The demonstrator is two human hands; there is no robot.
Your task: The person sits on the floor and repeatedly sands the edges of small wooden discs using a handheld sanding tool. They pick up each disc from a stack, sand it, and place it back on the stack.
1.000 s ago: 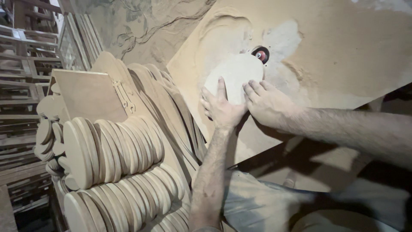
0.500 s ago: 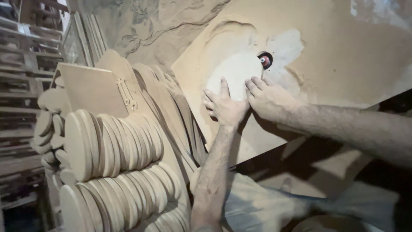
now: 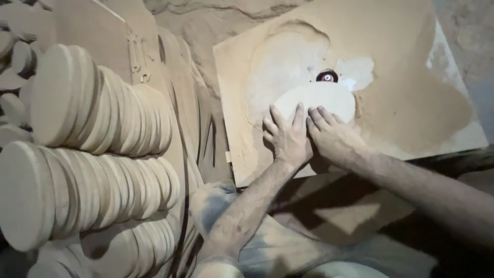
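A pale round wooden disc (image 3: pixel 321 99) lies flat on a dusty router table board (image 3: pixel 411 77). Its far edge meets a small red-ringed cutter (image 3: pixel 327 77) that pokes up through the board. My left hand (image 3: pixel 287 136) presses on the disc's near left edge with fingers spread. Beside it, my right hand (image 3: pixel 332 135) presses on the near right part of the disc, fingers flat. Both forearms reach in from below and from the right.
Rows of finished wooden discs (image 3: pixel 92 154) stand on edge at the left. Flat cut boards (image 3: pixel 180 103) lean between them and the table. Sawdust (image 3: pixel 401 103) is heaped on the board around the cutter and behind it. My dusty knee (image 3: pixel 267 242) is below.
The view has shifted and come closer to the table. Both hands stay pressed on the disc against the cutter; the disc seems to have turned slightly.
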